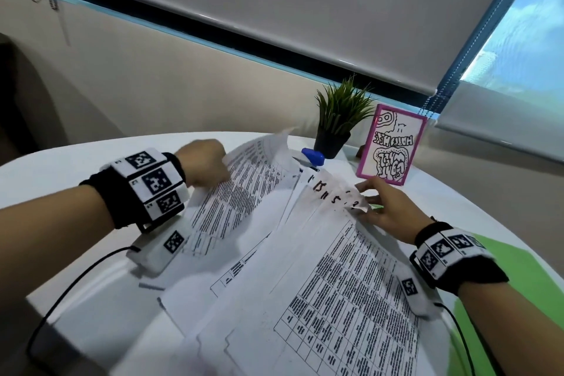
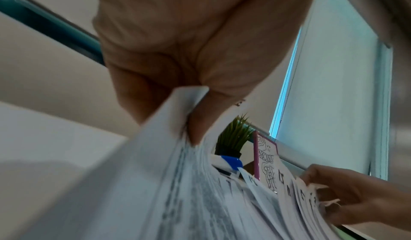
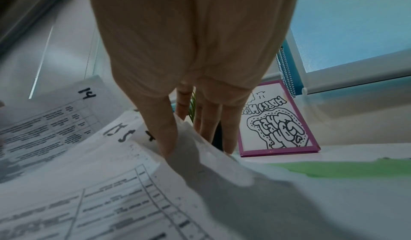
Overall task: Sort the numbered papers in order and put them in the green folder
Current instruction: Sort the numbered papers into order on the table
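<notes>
A fanned pile of printed sheets (image 1: 329, 284) with hand-written black numbers on their far corners covers the white table (image 1: 45, 168). My left hand (image 1: 204, 165) pinches a lifted bundle of sheets (image 1: 241, 186) at its upper left edge; the left wrist view shows thumb and fingers clamped on the bundle (image 2: 177, 138). My right hand (image 1: 387, 207) pinches the curled numbered corners (image 3: 189, 138) of the right-hand sheets, thumb on top and fingers under them. The sheet numbered 14 (image 3: 86, 94) belongs to the lifted bundle. The green folder (image 1: 518, 272) lies under the pile at the right.
A small potted plant (image 1: 338, 122) and a pink-framed drawing (image 1: 393, 146) stand at the table's far edge. A blue stapler (image 1: 312, 157) lies just beyond the papers. Cables run off both wrist cameras across the near table.
</notes>
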Action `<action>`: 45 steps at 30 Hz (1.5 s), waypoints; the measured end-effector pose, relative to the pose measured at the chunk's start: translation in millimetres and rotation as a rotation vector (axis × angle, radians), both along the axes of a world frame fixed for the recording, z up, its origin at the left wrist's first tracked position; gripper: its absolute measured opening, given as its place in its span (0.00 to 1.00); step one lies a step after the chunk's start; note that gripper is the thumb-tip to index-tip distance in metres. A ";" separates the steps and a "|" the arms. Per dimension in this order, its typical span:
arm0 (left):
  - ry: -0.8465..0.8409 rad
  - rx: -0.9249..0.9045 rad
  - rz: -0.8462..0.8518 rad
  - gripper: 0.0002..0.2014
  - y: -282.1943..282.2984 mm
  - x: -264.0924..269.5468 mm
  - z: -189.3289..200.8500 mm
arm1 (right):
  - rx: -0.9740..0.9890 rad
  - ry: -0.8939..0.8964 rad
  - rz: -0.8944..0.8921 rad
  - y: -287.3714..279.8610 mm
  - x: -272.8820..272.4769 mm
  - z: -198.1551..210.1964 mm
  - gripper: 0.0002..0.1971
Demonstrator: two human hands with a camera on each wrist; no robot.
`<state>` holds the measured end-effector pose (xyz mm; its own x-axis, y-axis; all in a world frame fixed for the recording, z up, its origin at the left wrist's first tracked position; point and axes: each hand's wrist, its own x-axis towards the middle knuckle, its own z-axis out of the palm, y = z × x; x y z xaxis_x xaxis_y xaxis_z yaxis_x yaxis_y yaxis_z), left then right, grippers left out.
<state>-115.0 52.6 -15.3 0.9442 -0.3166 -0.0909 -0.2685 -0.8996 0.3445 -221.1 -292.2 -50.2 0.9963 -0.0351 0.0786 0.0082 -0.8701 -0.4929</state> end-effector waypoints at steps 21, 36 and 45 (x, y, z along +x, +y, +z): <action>-0.690 -1.008 0.152 0.09 3.4 18.2 58.7 | -0.270 -0.233 0.136 16.1 9.8 6.7 0.27; -0.536 -1.014 0.040 0.09 2.4 38.1 35.8 | -0.773 0.197 0.220 45.2 61.4 15.6 0.36; -0.474 -1.138 0.026 0.13 4.1 42.0 40.1 | -0.281 0.223 0.304 19.9 38.1 32.3 0.14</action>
